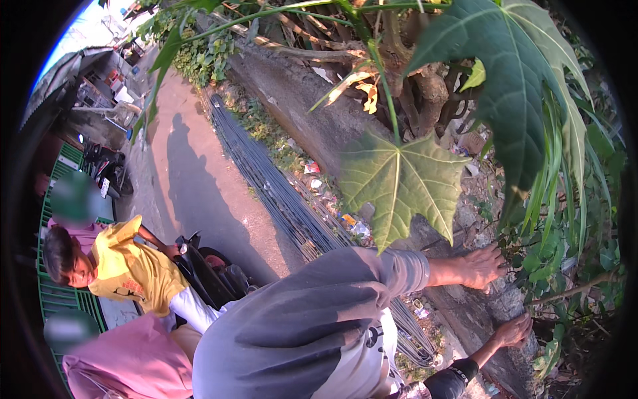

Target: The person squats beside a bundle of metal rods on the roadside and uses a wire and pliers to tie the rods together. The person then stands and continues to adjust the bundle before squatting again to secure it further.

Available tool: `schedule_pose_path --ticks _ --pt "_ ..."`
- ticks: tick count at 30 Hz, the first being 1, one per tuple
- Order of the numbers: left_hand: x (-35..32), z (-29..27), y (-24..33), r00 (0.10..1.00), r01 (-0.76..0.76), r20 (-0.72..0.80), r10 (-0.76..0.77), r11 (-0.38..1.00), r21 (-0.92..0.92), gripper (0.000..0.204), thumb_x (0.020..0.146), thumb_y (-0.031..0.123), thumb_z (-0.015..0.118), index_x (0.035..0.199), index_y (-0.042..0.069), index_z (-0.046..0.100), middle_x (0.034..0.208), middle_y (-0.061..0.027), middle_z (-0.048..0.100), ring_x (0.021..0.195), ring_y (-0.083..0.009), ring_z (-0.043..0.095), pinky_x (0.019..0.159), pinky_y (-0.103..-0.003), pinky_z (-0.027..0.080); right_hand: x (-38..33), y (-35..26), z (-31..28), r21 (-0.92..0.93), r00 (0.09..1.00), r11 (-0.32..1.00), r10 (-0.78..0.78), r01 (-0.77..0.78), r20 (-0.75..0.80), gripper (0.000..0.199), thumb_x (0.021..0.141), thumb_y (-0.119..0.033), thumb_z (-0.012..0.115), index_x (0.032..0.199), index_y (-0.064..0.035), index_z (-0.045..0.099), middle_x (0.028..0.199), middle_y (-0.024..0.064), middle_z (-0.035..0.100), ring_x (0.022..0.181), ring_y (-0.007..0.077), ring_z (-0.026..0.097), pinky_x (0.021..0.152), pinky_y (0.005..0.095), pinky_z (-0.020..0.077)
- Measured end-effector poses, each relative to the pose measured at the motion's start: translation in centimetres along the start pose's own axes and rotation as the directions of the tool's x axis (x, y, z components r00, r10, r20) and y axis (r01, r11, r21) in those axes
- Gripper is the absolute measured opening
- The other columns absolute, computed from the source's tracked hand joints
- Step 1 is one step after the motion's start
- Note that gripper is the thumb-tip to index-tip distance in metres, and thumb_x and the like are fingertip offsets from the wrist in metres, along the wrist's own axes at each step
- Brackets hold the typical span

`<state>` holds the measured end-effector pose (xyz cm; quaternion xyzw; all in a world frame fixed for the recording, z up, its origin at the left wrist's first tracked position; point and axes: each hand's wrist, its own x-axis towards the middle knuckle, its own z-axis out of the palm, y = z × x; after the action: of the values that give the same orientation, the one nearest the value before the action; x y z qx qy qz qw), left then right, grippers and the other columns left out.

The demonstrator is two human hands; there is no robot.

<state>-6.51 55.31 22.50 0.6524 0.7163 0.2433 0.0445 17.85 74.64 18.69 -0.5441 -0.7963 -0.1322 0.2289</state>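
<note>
My left arm, in a loose grey sleeve (286, 312), reaches across to the right. At its end my left hand (475, 266) lies on the top of a low concrete wall (458, 316), fingers spread and holding nothing that I can see. Lower down my right hand (512, 331) rests by the same wall's far edge, next to green stems; its fingers look stretched out, with their tips partly unclear. A black cuff (453, 379) wraps my right forearm. Large lobed leaves (399, 183) hang close in front of me, above my left hand.
A long bundle of dark metal rods (266, 176) runs along the wall's foot amid litter. At left, a person in a yellow shirt (133, 266) is on a motorcycle (209, 269); a person in pink (129, 359) is nearby. Woody trunks (428, 93) rise behind the wall.
</note>
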Motion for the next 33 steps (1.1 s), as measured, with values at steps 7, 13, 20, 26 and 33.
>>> schedule_pose_path --ticks 7,13,20,26,33 --pt "1.6 -3.9 -0.4 1.000 -0.003 0.030 0.001 0.997 0.077 0.071 0.087 0.054 0.067 0.141 0.011 0.051 0.145 -0.0197 0.047 0.140 -0.0360 0.039 0.123 -0.049 0.021 1.5 -3.8 -1.7 0.156 0.982 0.988 0.005 0.024 -0.187 0.035 0.103 -0.028 0.042 0.113 -0.0169 0.073 0.121 -0.0029 0.071 0.126 0.0184 0.054 0.107 0.0428 0.0281" --pt "2.4 -3.1 1.9 0.999 -0.037 0.031 0.033 0.985 0.168 0.071 0.078 0.048 0.079 0.132 0.007 0.055 0.126 -0.0156 0.059 0.117 -0.0355 0.053 0.105 -0.048 0.042 1.0 -2.9 -3.8 0.350 0.961 0.937 0.084 0.014 -0.265 0.017 0.094 -0.023 0.061 0.099 -0.0141 0.074 0.111 -0.0018 0.073 0.119 0.0217 0.058 0.105 0.0453 0.0293" --pt "1.7 -3.5 4.3 0.996 -0.005 0.091 -0.023 0.955 0.296 0.077 0.083 0.054 0.073 0.140 0.008 0.050 0.136 -0.0167 0.055 0.129 -0.0362 0.048 0.109 -0.049 0.040 -0.2 -1.7 -5.1 0.416 0.947 0.909 0.151 -0.020 -0.285 0.021 0.093 -0.026 0.058 0.095 -0.0120 0.074 0.106 -0.0003 0.072 0.121 0.0235 0.056 0.109 0.0472 0.0264" --pt "1.9 -3.4 3.3 0.992 -0.009 0.122 -0.034 0.942 0.334 0.080 0.085 0.058 0.069 0.144 0.007 0.048 0.142 -0.0180 0.052 0.132 -0.0367 0.046 0.110 -0.049 0.039 -0.3 -2.2 -5.4 0.426 0.952 0.904 0.155 -0.029 -0.264 0.021 0.092 -0.024 0.058 0.095 -0.0099 0.073 0.108 -0.0008 0.071 0.120 0.0231 0.055 0.110 0.0471 0.0272" --pt "1.9 -3.5 4.1 0.992 0.001 0.115 -0.046 0.933 0.359 0.084 0.086 0.060 0.067 0.142 0.001 0.048 0.142 -0.0209 0.052 0.132 -0.0379 0.048 0.110 -0.049 0.039 -0.4 -2.1 -4.9 0.470 0.947 0.882 0.172 -0.025 -0.271 0.024 0.092 -0.027 0.057 0.089 -0.0105 0.074 0.102 0.0018 0.071 0.122 0.0240 0.053 0.111 0.0477 0.0260"
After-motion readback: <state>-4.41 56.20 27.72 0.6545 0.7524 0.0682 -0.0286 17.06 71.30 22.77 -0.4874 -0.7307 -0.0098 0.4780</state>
